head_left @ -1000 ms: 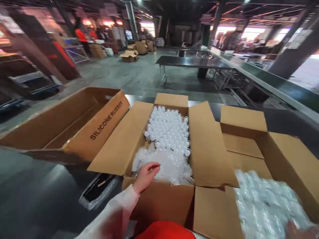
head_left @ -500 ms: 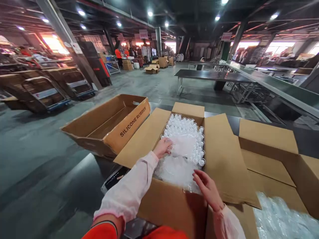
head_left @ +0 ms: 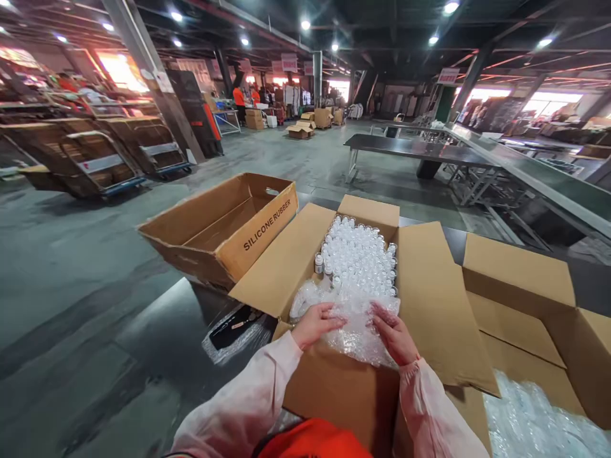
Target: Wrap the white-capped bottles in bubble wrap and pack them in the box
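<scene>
An open cardboard box in front of me holds many small clear bottles, packed close together. Clear bubble wrap covers the near end of the box. My left hand grips the wrap's left side, its fingers bent over it. On the right side of the same wrap, my right hand pinches it between thumb and fingers. Some fingertips are partly hidden by the shiny plastic.
An open carton marked SILICONE RUBBER stands to the left. At the right is another open box with plastic-wrapped items. A dark wrapped item lies on the black table. Loaded trolleys stand farther off.
The wrap has been drawn back toward me, uncovering more bottles. My left hand has come nearer and both hands now hold the wrap. The view has shifted slightly left.
</scene>
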Tool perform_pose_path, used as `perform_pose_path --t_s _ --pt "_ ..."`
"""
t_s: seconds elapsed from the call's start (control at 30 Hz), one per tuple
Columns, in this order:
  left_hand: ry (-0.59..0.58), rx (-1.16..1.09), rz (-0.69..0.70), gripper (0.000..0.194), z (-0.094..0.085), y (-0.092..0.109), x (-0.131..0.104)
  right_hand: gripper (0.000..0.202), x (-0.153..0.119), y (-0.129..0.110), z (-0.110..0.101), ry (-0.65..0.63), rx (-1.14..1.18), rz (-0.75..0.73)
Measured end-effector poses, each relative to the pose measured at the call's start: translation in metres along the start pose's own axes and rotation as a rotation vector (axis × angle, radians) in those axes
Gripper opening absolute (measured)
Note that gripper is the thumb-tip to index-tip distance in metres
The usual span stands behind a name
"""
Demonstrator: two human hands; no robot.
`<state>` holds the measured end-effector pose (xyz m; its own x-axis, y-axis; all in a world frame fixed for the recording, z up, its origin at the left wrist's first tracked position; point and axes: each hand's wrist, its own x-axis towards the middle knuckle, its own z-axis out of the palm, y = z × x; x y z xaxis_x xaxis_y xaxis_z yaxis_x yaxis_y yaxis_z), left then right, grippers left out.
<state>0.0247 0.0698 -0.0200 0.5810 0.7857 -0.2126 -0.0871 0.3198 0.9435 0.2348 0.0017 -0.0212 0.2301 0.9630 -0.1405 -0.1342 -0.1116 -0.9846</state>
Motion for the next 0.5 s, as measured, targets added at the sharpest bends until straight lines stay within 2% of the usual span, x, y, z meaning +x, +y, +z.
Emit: perform_pose_path --t_s 0.07,0.17,0.27,0.33,0.37,0.4,0.5 --pt "0.11 0.211 -0.031 0.041 0.001 -0.012 0.004 0.063 0.0 0.005 -0.007 0.08 -0.219 -0.042" --pt "0.23 0.466 -0.06 0.034 -0.005 -0.02 0.018 0.066 -0.004 0.008 -0.014 0.3 -0.554 -0.093" --pt "0.338 0.566 -0.016 0.027 -0.021 -0.013 0.048 0.072 -0.018 0.006 -0.013 0.532 -0.888 -0.237" --pt "0.413 0.65 0.013 0.019 -0.032 -0.003 0.077 0.067 -0.032 0.006 -0.007 0.653 -1.166 -0.372" --pt "0.435 0.69 0.021 0.016 -0.036 0.002 0.092 0.06 -0.039 0.008 -0.003 0.647 -1.266 -0.439" --pt "0.444 0.729 0.026 0.014 -0.036 0.007 0.106 0.053 -0.046 0.011 0.001 0.577 -1.315 -0.495" --pt "0.416 0.822 0.051 0.019 -0.024 0.017 0.135 0.034 -0.06 0.031 0.006 0.22 -1.318 -0.569"
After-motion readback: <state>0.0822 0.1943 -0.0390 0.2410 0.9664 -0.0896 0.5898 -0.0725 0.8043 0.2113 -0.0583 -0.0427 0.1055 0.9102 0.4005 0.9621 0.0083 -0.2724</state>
